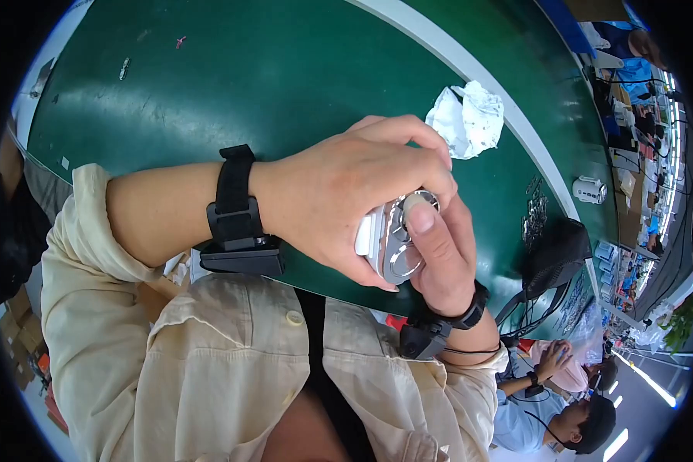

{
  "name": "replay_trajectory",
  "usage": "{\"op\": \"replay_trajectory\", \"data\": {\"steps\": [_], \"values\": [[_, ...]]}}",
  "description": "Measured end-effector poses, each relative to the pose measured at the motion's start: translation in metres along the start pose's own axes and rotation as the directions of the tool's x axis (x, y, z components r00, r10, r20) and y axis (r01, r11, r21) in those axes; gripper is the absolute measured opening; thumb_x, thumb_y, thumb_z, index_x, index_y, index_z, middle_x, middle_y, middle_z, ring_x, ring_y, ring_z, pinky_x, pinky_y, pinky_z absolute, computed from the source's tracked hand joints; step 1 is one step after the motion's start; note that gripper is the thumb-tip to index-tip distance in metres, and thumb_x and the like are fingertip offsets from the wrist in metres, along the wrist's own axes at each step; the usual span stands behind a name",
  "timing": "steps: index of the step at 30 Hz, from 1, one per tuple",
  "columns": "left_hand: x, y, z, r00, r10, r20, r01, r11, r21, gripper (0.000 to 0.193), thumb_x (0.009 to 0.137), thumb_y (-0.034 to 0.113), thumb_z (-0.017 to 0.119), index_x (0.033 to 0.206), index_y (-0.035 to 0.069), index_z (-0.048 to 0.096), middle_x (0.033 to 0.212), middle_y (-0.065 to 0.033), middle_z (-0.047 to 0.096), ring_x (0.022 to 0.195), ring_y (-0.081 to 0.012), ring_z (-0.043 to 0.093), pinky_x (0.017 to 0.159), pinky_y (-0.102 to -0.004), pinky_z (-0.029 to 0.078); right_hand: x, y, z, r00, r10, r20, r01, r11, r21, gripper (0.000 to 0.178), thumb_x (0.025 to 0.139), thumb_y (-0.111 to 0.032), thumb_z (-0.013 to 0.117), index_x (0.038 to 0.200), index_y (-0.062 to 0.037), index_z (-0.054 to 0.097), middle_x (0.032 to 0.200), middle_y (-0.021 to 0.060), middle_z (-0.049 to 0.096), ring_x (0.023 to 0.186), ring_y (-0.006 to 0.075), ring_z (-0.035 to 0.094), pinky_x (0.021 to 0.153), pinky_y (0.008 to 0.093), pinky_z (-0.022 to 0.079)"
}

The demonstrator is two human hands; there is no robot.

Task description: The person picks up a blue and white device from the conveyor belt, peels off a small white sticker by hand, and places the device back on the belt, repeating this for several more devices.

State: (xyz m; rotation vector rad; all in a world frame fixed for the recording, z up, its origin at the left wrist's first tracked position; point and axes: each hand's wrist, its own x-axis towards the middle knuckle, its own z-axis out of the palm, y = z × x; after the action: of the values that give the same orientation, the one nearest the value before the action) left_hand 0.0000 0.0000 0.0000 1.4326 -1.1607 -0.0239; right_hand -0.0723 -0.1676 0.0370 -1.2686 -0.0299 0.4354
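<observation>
By the table's (285, 100) near edge, the left hand (346, 185) and right hand (448, 266) clamp fingers on the device (400, 263), right thumb upon its face: probably pressing; next move needs steady hold.

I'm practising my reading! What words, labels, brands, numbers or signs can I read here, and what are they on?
Nothing here can be read.
Shiny silver-and-white rounded object being held: no readable text, partly covered.
Crumpled white sheet: only specks, no readable words.
Small white rounded object, far right: marks too small.
</observation>
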Motion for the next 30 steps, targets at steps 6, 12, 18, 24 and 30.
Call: {"op": "replay_trajectory", "data": {"steps": [6, 12, 18, 24, 30], "values": [[-0.002, 0.003, 0.004, 0.999, 0.033, 0.005, -0.033, 0.999, 0.016, 0.069, 0.051, 0.019, 0.09, 0.109, 0.012, 0.053, 0.112, -0.006, 0.061, 0.113, -0.0354, 0.053, 0.086, -0.0429, 0.047, -0.002, -0.006, 0.0, 0.999, 0.005, 0.034, -0.006, 0.999, 0.034, 0.036, 0.093, -0.018, 0.061, 0.124, -0.002, 0.05, 0.116, 0.0088, 0.058, 0.106, 0.0161, 0.057, 0.09, 0.0287, 0.046], [-0.004, -0.001, 0.004, 1.0, 0.008, -0.017, -0.008, 1.0, -0.006, 0.072, 0.05, 0.021, 0.091, 0.111, 0.011, 0.053, 0.112, -0.0064, 0.061, 0.114, -0.0362, 0.053, 0.087, -0.0436, 0.048, -0.001, -0.006, 0.005, 0.999, 0.042, 0.022, -0.044, 0.995, 0.095, 0.038, 0.094, -0.021, 0.059, 0.126, -0.0022, 0.048, 0.118, 0.0095, 0.056, 0.11, 0.0165, 0.055, 0.092, 0.0299, 0.045], [0.0, 0.0, -0.001, 0.999, -0.034, 0.013, 0.034, 0.999, -0.018, 0.075, 0.05, 0.023, 0.092, 0.112, 0.011, 0.052, 0.114, -0.0085, 0.06, 0.115, -0.0356, 0.053, 0.087, -0.0426, 0.05, 0.0, 0.003, -0.001, 0.999, 0.041, -0.026, -0.036, 0.985, 0.171, 0.042, 0.096, -0.025, 0.055, 0.13, -0.0022, 0.046, 0.119, 0.0096, 0.055, 0.109, 0.0163, 0.054, 0.091, 0.03, 0.045], [0.0, 0.003, -0.002, 0.998, -0.052, 0.034, 0.054, 0.996, -0.069, 0.076, 0.05, 0.023, 0.093, 0.112, 0.011, 0.051, 0.116, -0.0098, 0.059, 0.117, -0.0347, 0.052, 0.086, -0.0416, 0.051, 0.0, 0.001, -0.001, 1.0, 0.021, 0.012, -0.022, 0.999, 0.04, 0.041, 0.097, -0.026, 0.054, 0.129, -0.0018, 0.046, 0.117, 0.0089, 0.056, 0.107, 0.0157, 0.055, 0.091, 0.0293, 0.044], [0.0, 0.004, 0.002, 0.999, -0.045, 0.012, 0.046, 0.997, -0.068, 0.074, 0.05, 0.025, 0.091, 0.111, 0.011, 0.052, 0.113, -0.0069, 0.059, 0.112, -0.0318, 0.053, 0.089, -0.041, 0.046, -0.003, -0.002, 0.0, 0.999, 0.007, 0.033, -0.005, 0.999, -0.052, 0.041, 0.098, -0.026, 0.052, 0.13, -0.0014, 0.046, 0.119, 0.0096, 0.055, 0.111, 0.0171, 0.053, 0.093, 0.0308, 0.043]]}}
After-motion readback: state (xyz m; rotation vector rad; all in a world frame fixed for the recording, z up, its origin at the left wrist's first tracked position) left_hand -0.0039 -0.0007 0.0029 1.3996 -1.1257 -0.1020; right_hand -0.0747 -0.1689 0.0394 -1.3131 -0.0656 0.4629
